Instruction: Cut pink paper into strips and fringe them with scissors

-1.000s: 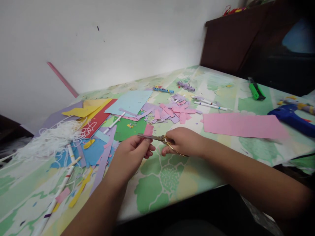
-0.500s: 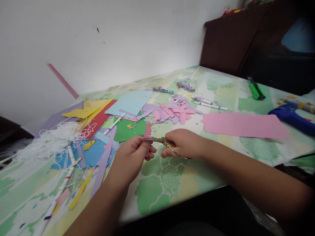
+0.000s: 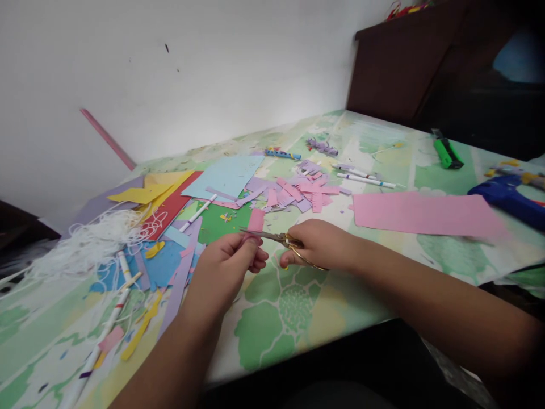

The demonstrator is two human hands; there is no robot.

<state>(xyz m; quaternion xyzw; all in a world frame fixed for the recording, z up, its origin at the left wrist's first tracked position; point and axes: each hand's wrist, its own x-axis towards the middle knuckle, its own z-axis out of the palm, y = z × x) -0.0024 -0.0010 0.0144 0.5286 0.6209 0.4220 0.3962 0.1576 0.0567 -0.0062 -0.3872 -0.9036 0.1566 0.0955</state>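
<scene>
My left hand [image 3: 225, 267] is closed, pinching a small pink paper strip [image 3: 256, 220] that sticks up past the fingertips. In my right hand [image 3: 317, 244] is a pair of scissors [image 3: 272, 235] with gold-coloured handles, its fingers in the loops. The blades point left and lie across the pink strip, just above my left thumb; they look nearly closed. Beyond my hands lies a heap of cut pink and purple paper pieces [image 3: 304, 190]. A green paper sheet [image 3: 225, 224] is just behind the left hand.
Left are white string [image 3: 102, 238], a blue sheet [image 3: 164, 267], a red sheet [image 3: 176, 204] and white pens [image 3: 114, 312]. Right are a large pink sheet [image 3: 426, 213], a green cutter [image 3: 448, 152] and a blue glue gun [image 3: 506, 199]. A light-blue sheet [image 3: 225, 176] lies toward the wall.
The pink strip shows a little larger above my left fingers. The scissors have shifted slightly up, their blades still across the strip. The view has tilted a little.
</scene>
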